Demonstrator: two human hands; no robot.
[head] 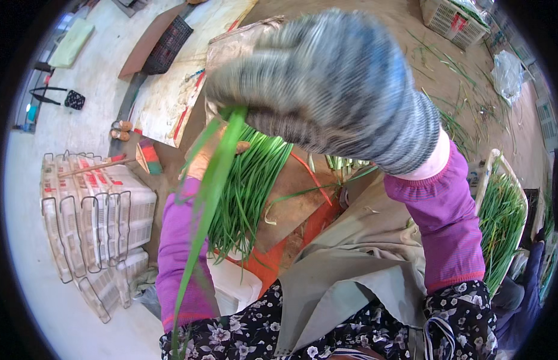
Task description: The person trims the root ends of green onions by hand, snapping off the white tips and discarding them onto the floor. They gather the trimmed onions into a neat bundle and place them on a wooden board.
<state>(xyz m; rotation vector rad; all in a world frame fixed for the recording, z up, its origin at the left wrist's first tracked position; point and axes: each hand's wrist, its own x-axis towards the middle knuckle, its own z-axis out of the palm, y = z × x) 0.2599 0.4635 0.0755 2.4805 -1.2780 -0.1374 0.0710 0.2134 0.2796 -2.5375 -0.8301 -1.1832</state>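
My right hand point(324, 85), in a grey and blue striped knit glove, is raised close to the camera and blurred by motion. Its fingers are closed on a few long green leaves point(211, 193) that hang down past my left sleeve. My left hand point(211, 148), in a tan glove, lies partly hidden behind them, at the upper edge of a thick bunch of Chinese chives point(249, 189). Its thumb rests on the bunch. Pale cut stems point(346, 163) show below my right wrist. A grey apron point(346, 279) covers my lap.
Stacked white plastic crates point(98, 216) stand at left beside a broom point(147, 157). A crate of green leaves point(501, 216) is at right, near a person in dark clothing point(522, 292). Another white crate point(454, 24) stands top right. Loose leaves litter the floor.
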